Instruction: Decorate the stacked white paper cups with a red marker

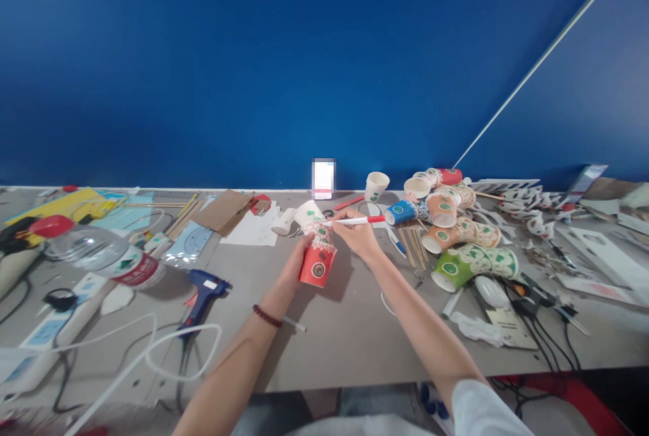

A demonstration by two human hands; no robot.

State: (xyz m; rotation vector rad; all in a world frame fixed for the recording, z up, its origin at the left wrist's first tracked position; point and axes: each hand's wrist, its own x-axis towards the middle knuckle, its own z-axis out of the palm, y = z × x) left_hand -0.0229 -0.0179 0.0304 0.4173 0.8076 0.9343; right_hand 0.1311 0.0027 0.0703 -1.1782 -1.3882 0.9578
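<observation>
My left hand [299, 257] is wrapped round a red paper cup [318, 268] with a round emblem. A white paper cup [307, 211] with green marks is joined to it end to end, and red scalloped lines show around the join. In my right hand [357, 236] is a white marker [369, 220] with a red end. Its tip meets the white cup near the drawn lines. Another white paper cup [284, 221] lies on the table just beyond my left hand.
Decorated paper cups [453, 270] lie grouped at the right, beside wooden sticks [413, 247]. One white cup [376, 186] stands near the wall. At the left are a blue glue gun [205, 297], a plastic bottle [109, 260], a power strip [55, 334] and looping cables. A phone [323, 178] leans upright.
</observation>
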